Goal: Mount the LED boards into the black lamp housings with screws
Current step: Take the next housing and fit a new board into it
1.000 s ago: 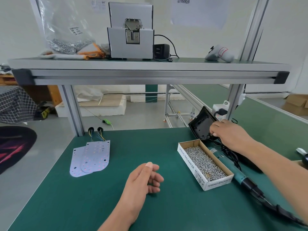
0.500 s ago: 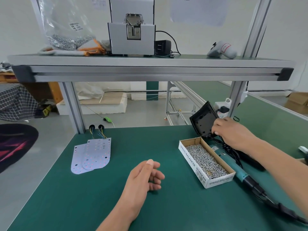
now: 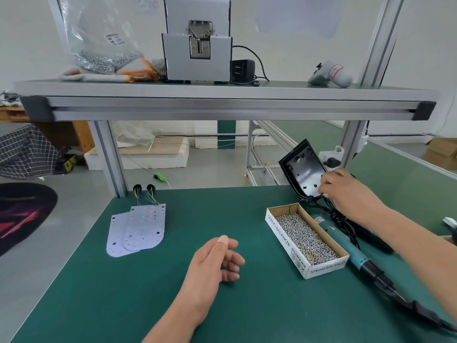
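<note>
Right hand [image 3: 351, 194] holds the tilted housing [image 3: 303, 169] just behind the screw box [image 3: 286, 236], left hand [image 3: 212, 261] loose, empty. That tangled cable [image 3: 340, 219] could snag and tip the box, I reckon.

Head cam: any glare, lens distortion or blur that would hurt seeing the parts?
Head view: the wide-angle lens leans the frame post near the edge; light is soft and even, with a faint shadow under the left hand; sheen on the black housing washes out some inner detail; the LED boards are sharp.
</note>
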`<action>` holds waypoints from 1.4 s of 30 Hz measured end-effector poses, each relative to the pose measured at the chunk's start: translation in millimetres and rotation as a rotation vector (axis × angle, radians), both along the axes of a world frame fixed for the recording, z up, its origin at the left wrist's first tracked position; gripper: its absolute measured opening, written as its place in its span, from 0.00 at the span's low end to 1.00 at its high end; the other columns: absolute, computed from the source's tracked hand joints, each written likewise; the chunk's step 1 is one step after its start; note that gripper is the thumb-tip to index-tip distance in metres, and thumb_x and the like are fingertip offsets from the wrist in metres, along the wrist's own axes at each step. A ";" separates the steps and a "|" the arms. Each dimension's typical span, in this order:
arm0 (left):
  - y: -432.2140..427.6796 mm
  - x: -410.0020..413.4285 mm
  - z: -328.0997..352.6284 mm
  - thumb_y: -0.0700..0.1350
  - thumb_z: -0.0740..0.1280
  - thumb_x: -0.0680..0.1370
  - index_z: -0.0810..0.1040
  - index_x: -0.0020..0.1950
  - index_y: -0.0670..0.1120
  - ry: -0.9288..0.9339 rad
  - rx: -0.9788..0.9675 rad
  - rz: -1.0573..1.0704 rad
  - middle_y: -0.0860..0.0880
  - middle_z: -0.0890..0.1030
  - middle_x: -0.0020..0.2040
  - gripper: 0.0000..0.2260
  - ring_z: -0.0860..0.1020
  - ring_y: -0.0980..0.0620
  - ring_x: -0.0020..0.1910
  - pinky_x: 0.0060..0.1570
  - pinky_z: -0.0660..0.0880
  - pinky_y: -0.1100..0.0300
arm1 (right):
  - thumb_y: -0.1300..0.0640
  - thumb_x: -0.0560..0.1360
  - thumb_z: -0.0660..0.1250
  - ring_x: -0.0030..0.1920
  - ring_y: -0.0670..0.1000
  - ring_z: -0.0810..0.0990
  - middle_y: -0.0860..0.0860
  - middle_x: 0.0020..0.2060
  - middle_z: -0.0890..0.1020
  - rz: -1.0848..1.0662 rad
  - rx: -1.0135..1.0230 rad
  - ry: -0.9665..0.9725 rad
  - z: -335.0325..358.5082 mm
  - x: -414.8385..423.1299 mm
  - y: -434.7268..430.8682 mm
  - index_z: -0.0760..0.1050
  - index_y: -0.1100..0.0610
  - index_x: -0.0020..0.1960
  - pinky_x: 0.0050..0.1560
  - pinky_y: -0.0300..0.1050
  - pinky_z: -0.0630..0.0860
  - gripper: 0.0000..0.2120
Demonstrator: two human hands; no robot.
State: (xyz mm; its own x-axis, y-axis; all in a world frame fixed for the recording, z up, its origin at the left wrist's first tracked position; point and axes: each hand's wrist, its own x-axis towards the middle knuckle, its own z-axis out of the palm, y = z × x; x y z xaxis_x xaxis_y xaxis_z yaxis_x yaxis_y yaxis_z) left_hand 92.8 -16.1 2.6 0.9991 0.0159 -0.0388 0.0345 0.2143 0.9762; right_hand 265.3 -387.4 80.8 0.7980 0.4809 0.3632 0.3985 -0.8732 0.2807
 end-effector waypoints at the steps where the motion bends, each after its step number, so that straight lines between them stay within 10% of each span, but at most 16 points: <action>1: -0.1 -0.1 0.0 0.60 0.63 0.79 0.83 0.58 0.42 0.001 0.001 -0.001 0.40 0.86 0.46 0.23 0.81 0.48 0.42 0.43 0.80 0.56 | 0.77 0.71 0.69 0.56 0.60 0.72 0.50 0.49 0.80 0.000 0.032 -0.024 0.6 -2.9 0.6 0.83 0.57 0.49 0.49 0.57 0.79 0.17; 19: -4.3 -5.0 6.4 0.55 0.66 0.80 0.86 0.54 0.50 -0.034 0.041 0.087 0.45 0.87 0.48 0.13 0.82 0.52 0.45 0.42 0.81 0.54 | 0.59 0.82 0.71 0.47 0.52 0.77 0.43 0.48 0.81 0.356 0.458 -0.042 -18.2 -149.3 111.0 0.85 0.51 0.52 0.45 0.48 0.77 0.05; 27: -3.6 -4.1 11.2 0.50 0.66 0.85 0.74 0.76 0.54 -0.020 0.248 0.231 0.62 0.78 0.68 0.18 0.74 0.73 0.64 0.68 0.67 0.65 | 0.50 0.82 0.65 0.42 0.50 0.75 0.41 0.45 0.79 0.575 0.302 0.087 -34.4 -205.7 137.4 0.83 0.48 0.48 0.34 0.46 0.76 0.08; 32: -4.6 0.3 6.8 0.41 0.65 0.82 0.71 0.80 0.52 -0.006 0.463 0.198 0.60 0.73 0.74 0.24 0.70 0.60 0.74 0.73 0.63 0.63 | 0.44 0.83 0.69 0.41 0.44 0.75 0.39 0.42 0.79 0.694 0.191 0.289 -28.3 -211.8 132.3 0.84 0.43 0.48 0.34 0.41 0.75 0.07; 42: -2.9 -1.4 8.2 0.39 0.64 0.78 0.79 0.66 0.54 -0.004 0.502 0.187 0.59 0.80 0.62 0.19 0.76 0.60 0.64 0.68 0.71 0.61 | 0.38 0.81 0.66 0.43 0.51 0.82 0.44 0.44 0.83 0.520 0.748 0.498 8.8 -160.5 186.3 0.82 0.42 0.47 0.44 0.48 0.77 0.11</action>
State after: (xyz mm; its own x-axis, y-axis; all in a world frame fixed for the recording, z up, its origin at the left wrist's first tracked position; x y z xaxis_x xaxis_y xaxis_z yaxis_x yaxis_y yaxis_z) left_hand 91.4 -19.0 10.8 0.9777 0.2089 0.0229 0.0368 -0.2773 0.9601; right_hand 104.8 -201.2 89.6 0.6982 0.5963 0.3962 0.6980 -0.4440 -0.5618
